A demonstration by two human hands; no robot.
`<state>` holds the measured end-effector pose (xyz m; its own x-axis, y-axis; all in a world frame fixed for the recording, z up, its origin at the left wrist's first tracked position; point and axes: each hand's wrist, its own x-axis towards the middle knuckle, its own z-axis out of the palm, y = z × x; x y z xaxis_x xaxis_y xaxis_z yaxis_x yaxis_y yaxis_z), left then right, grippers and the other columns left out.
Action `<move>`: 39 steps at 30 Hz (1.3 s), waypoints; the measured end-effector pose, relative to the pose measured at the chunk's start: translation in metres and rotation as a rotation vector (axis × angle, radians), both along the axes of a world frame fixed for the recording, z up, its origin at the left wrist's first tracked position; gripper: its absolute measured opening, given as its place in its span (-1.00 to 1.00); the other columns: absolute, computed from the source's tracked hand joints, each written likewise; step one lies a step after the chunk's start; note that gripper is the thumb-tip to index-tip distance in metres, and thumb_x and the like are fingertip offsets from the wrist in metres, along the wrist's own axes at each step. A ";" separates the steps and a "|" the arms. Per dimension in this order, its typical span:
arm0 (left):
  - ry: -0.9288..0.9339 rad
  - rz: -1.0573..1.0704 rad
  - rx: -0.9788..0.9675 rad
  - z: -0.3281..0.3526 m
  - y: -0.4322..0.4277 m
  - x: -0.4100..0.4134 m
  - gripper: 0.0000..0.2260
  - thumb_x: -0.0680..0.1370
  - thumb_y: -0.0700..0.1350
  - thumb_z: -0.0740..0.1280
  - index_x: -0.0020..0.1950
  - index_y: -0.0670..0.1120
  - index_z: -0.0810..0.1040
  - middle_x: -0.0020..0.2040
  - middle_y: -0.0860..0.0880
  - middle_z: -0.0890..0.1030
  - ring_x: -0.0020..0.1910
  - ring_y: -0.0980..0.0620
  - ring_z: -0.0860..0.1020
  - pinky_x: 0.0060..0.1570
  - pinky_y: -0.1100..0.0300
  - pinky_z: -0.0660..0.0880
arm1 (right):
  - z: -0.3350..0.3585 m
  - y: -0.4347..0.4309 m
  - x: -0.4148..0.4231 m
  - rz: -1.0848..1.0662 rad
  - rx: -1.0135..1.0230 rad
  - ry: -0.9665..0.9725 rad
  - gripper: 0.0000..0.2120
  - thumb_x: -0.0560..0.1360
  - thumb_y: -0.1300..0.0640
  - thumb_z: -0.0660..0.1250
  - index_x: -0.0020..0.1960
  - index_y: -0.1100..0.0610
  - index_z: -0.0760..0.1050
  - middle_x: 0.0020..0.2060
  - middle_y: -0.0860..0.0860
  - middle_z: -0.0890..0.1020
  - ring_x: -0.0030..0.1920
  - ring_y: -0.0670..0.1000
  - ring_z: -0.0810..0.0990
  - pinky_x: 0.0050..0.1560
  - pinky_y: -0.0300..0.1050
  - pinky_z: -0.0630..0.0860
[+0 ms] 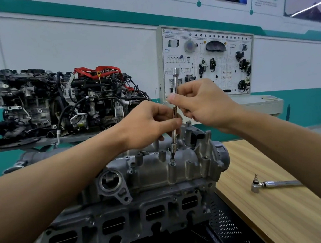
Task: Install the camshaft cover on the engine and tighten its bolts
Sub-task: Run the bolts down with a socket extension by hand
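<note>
The camshaft cover [161, 172] sits on top of the cylinder head [126, 220], and the step in hand appears to be running one of its bolts down by finger before any real torque goes on. A long extension bar [175, 82] stands nearly upright over the cover, leaning slightly, with its lower tip seated on a bolt [172, 161] in a boss near the cover's top edge. The left hand [148, 124] has its fingers curled round the lower part of the bar just above the cover. The right hand [203, 105] pinches the shaft higher up between thumb and forefinger, and the drive end above it is bare. To do this well, the bar should line up with the bolt's axis so the thread starts cleanly. The lower hand is best used as a loose guide while the upper fingers do the spinning. Any stiffness felt this early probably means a crossed thread, and backing off would be wiser than forcing it. Another bolt [133, 168] further left on the cover looks proud of its boss, so bringing all of them down evenly before tightening should help the cover seat flat. The ratchet [271, 184] lies on the wooden table [274, 218] to the right of the cover, untouched, for the final pull.
</note>
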<state>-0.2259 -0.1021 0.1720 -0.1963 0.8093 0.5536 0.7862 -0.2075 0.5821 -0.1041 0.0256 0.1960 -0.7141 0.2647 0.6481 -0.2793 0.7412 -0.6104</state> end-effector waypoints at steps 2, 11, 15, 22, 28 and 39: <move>0.017 0.025 0.016 0.001 0.001 0.000 -0.60 0.41 0.12 0.51 -0.12 -0.25 0.67 -0.22 -0.26 0.69 -0.27 -0.06 0.67 -0.26 -0.03 0.64 | -0.002 -0.001 -0.003 -0.089 -0.011 0.070 -0.66 0.47 -0.02 0.49 -0.35 0.11 0.46 -0.50 -0.03 0.40 -0.46 -0.04 0.33 -0.40 -0.11 0.33; -0.015 0.000 -0.035 -0.001 -0.002 -0.001 -0.89 0.57 -0.12 0.42 -0.06 -0.13 0.71 -0.12 -0.17 0.73 -0.06 -0.25 0.68 0.04 -0.24 0.59 | 0.002 0.002 0.002 0.029 0.002 -0.079 -0.66 0.59 0.04 0.35 -0.23 0.28 0.53 -0.46 0.04 0.42 -0.45 0.00 0.32 -0.43 -0.16 0.27; -0.027 0.027 0.007 0.001 -0.001 0.003 -0.57 0.34 0.13 0.52 -0.12 -0.26 0.68 -0.22 -0.28 0.70 -0.28 -0.10 0.68 -0.09 -0.20 0.63 | -0.001 0.001 -0.004 -0.119 0.028 0.043 -0.66 0.45 -0.06 0.49 -0.34 0.11 0.47 -0.57 -0.15 0.41 -0.51 -0.15 0.35 -0.42 -0.26 0.35; -0.082 -0.034 -0.026 -0.001 0.001 -0.001 -0.89 0.58 -0.22 0.38 -0.04 -0.24 0.68 -0.16 -0.13 0.74 -0.17 -0.17 0.71 -0.17 0.12 0.68 | 0.002 0.002 0.003 0.066 -0.014 -0.061 -0.72 0.58 0.02 0.35 -0.25 0.13 0.60 -0.46 0.01 0.47 -0.41 0.05 0.37 -0.39 -0.15 0.29; -0.086 -0.030 -0.032 -0.001 0.001 -0.002 -0.84 0.53 -0.09 0.45 -0.03 -0.19 0.70 -0.19 -0.11 0.74 -0.20 -0.11 0.72 -0.13 0.05 0.68 | -0.001 0.000 0.002 -0.019 -0.014 0.014 -0.71 0.54 0.04 0.42 -0.26 0.20 0.53 -0.46 0.08 0.46 -0.40 0.06 0.37 -0.33 -0.03 0.34; -0.109 -0.095 -0.101 -0.003 -0.001 -0.001 -0.84 0.64 -0.29 0.26 0.03 -0.20 0.64 -0.13 -0.12 0.74 -0.12 -0.06 0.71 -0.13 0.14 0.64 | 0.000 0.007 0.003 0.047 -0.050 -0.046 -0.68 0.59 0.01 0.33 -0.14 0.25 0.60 -0.42 -0.01 0.50 -0.43 -0.07 0.44 -0.43 -0.29 0.36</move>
<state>-0.2272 -0.1036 0.1695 -0.1708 0.8775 0.4481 0.6971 -0.2138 0.6844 -0.1013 0.0321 0.1957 -0.7549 0.2615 0.6014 -0.2841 0.6961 -0.6593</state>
